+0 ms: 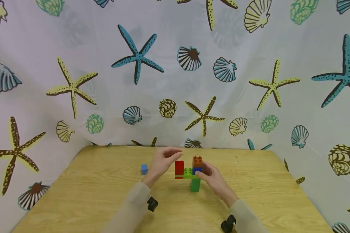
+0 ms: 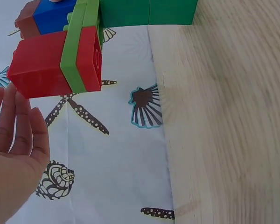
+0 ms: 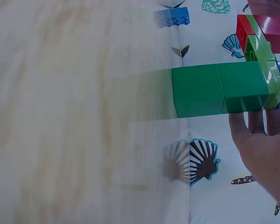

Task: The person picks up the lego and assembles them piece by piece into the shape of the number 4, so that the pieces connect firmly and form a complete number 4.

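A toy brick structure stands upright on the table. Its base is two stacked green bricks, topped by a long light green brick that overhangs to the left. Above the base sit a blue brick and an orange-brown brick. A tall red brick rises from the overhanging end, with a shorter red brick beneath. My right hand grips the tower around the blue brick, thumb in front. My left hand, fingers loosely extended, hovers beside the tall red brick and holds nothing.
A loose blue brick lies on the wooden table, left of my left hand. Behind the table hangs a white curtain printed with shells and starfish, which also borders both sides.
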`<state>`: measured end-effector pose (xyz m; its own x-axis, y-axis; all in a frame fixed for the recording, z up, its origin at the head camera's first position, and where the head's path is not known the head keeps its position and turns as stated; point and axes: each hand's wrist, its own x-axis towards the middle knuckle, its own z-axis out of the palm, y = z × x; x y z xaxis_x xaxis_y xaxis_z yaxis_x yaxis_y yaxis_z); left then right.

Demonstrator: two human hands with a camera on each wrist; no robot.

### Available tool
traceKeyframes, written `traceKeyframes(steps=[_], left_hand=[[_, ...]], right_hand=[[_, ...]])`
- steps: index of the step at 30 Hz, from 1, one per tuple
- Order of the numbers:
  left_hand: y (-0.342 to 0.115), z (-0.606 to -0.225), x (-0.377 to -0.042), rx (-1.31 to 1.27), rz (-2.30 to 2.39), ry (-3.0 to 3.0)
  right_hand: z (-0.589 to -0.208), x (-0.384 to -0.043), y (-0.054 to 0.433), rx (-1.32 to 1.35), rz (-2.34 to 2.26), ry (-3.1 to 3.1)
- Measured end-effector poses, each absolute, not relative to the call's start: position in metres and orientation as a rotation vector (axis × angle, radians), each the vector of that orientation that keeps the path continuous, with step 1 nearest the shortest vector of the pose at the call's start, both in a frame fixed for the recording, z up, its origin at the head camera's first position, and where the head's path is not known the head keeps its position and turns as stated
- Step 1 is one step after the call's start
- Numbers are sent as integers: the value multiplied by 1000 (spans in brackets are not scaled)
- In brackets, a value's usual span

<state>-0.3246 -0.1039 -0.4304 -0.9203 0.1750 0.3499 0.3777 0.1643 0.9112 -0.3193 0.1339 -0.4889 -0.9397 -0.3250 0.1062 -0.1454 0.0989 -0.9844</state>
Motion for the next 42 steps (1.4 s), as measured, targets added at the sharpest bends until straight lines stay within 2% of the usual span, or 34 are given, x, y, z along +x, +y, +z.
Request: traceKeyframes(steps=[13, 34, 42], left_hand=[[-141, -434, -334, -440, -1893, -2260], [-207, -468, -339, -341, -1813, -2407], [-227, -481, -346, -219, -1751, -2534]], right_hand=[[-484, -321, 137, -469, -1985, 2221], [-488, -317, 133, -438, -1956, 2225], [-489, -317, 131, -452, -1960, 2212]])
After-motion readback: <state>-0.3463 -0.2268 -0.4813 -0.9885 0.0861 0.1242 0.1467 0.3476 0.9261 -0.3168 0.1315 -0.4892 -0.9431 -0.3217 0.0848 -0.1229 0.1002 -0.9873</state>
